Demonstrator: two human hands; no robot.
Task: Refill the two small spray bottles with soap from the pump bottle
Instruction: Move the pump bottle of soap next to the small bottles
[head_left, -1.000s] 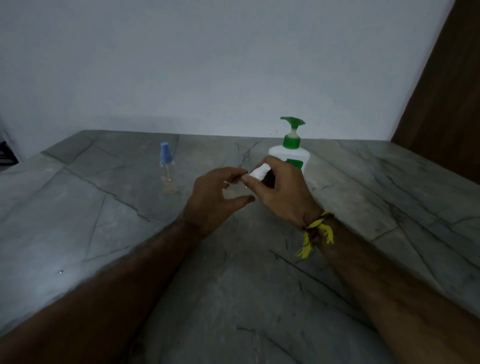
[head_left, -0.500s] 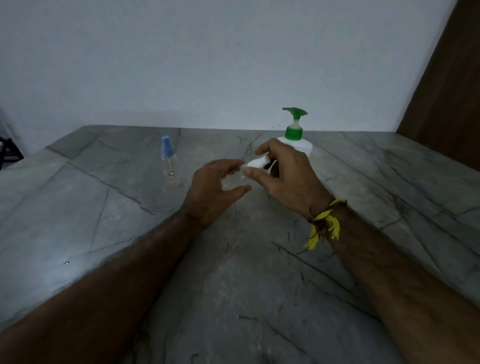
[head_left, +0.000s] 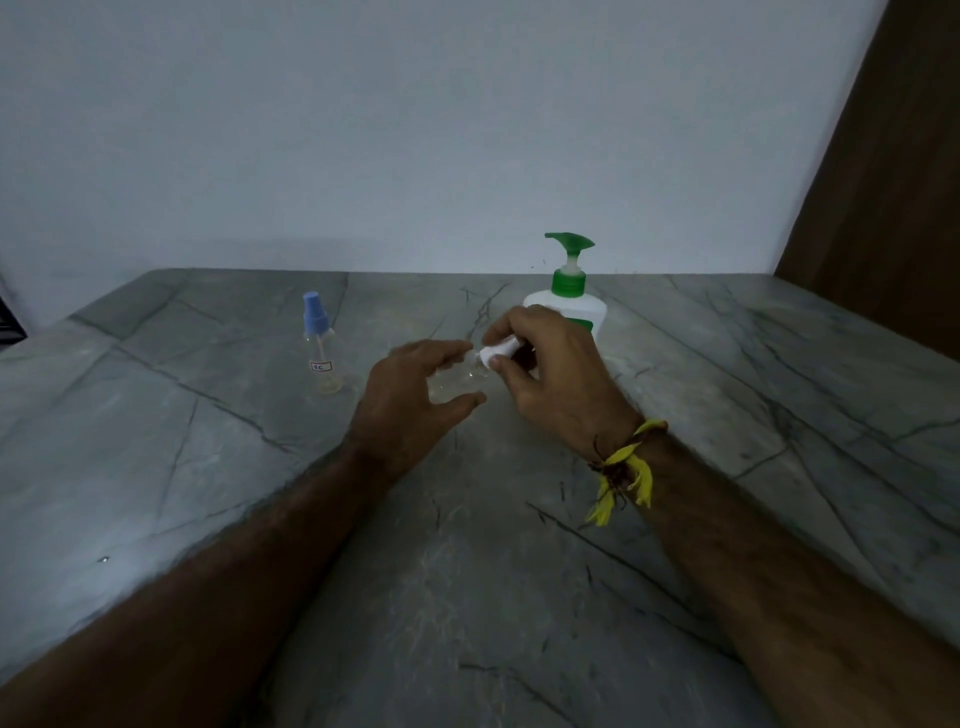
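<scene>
My left hand (head_left: 410, 400) grips a small clear spray bottle (head_left: 457, 382) between thumb and fingers, held tilted above the counter. My right hand (head_left: 556, 374) pinches that bottle's white spray cap (head_left: 497, 353) at the bottle's neck; whether the cap is still on the neck I cannot tell. A second small clear spray bottle with a blue cap (head_left: 319, 345) stands upright to the left, apart from both hands. The white pump bottle with a green pump (head_left: 569, 291) stands just behind my right hand, its lower body hidden.
Everything sits on a grey veined stone counter (head_left: 208, 467) that runs back to a pale wall. A dark wooden panel (head_left: 893, 208) stands at the far right. A yellow thread band (head_left: 623, 467) is tied around my right wrist.
Both hands stayed together on the clear bottle and its white cap. The right fingers have shifted their hold on the cap, which now points more toward the left hand.
</scene>
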